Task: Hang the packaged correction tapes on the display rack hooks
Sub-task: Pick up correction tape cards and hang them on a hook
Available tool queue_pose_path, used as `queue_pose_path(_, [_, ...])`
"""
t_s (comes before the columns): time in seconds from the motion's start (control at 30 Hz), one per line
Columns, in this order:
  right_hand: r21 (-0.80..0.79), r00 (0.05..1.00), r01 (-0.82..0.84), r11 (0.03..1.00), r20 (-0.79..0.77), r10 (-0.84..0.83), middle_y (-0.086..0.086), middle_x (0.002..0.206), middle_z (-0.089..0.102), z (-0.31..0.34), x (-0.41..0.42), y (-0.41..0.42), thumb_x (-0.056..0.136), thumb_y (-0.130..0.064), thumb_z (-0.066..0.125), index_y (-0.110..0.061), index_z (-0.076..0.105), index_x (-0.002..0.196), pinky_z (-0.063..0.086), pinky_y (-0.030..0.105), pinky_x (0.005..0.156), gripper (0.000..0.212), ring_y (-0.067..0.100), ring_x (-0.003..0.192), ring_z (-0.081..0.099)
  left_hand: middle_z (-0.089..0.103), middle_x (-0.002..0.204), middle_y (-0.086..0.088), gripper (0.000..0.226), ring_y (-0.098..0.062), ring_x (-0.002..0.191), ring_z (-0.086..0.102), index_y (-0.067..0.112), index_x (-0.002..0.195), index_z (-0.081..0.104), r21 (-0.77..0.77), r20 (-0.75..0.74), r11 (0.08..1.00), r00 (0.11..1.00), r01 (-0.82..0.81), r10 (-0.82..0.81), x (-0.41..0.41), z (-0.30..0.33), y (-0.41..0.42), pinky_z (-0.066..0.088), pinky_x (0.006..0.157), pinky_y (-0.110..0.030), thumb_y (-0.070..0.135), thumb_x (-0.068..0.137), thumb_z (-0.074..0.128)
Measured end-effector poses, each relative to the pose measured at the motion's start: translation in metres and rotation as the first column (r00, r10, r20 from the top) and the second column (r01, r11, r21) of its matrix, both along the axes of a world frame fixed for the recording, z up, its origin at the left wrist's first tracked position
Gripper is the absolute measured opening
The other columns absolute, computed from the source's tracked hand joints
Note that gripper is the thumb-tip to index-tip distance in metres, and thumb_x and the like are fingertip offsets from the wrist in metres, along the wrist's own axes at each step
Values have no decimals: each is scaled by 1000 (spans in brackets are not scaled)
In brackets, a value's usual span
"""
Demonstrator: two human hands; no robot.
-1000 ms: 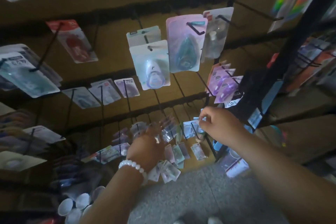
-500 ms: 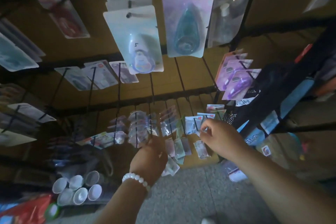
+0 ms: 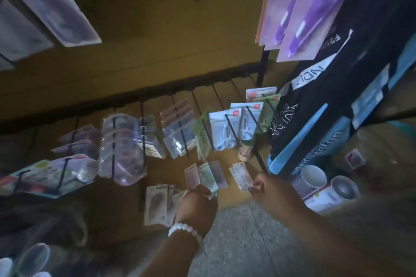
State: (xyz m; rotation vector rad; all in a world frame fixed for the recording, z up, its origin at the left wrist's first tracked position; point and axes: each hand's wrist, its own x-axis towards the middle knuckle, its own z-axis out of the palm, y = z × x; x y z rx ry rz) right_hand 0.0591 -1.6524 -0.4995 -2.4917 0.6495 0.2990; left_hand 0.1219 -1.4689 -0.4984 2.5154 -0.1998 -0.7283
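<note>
Low down, the left hand (image 3: 198, 203) clutches flat card packs (image 3: 157, 206); the right hand (image 3: 273, 193) pinches one pack (image 3: 240, 175) beside thin black hooks (image 3: 231, 128) crowded with glossy blister packs (image 3: 121, 148).

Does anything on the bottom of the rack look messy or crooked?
A little. The low packets beside the left hand fan out unevenly instead of hanging straight. The bulgy clear packs also sag at different angles. Nothing looks spilled or broken, though the picture is dim.

You have one view only, from the camera on your head. It looks steeply down and forward at the lowest rack hooks (image 3: 231, 128) and the floor (image 3: 236, 243), close enough that both forearms enter from the bottom edge.
</note>
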Motion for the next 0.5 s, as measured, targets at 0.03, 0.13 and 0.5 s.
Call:
queue_pose_path(0.03, [-12,1000,15,1000,-17,-15,-2,103,68,-22,2,-8,86,-43,56,-23,59,103,41,26,73,27,19,97,63,71,111,-6,28,-26,105,66,18,112,60,4,-23,1000,1000,-12,12,4,-22,-5,52,87,-30,35,91,54])
queue_pose_path(0.13, [-35,996,66,997,-62,-68,-2,107,67,-86,15,-29,85,-44,57,-23,59,104,41,26,75,29,19,102,62,70,113,-8,29,-26,106,65,17,114,60,-10,-44,1000,999,-28,28,18,-88,-20,51,88,-30,32,90,56])
queue_pose_path(0.5, [-83,989,116,990,-84,-122,0,114,63,-306,90,-79,69,-60,59,-19,51,118,49,35,91,64,21,110,60,67,112,-10,43,-25,92,68,22,119,56,-88,-52,991,994,-102,98,55,-245,-58,53,77,-29,40,81,64])
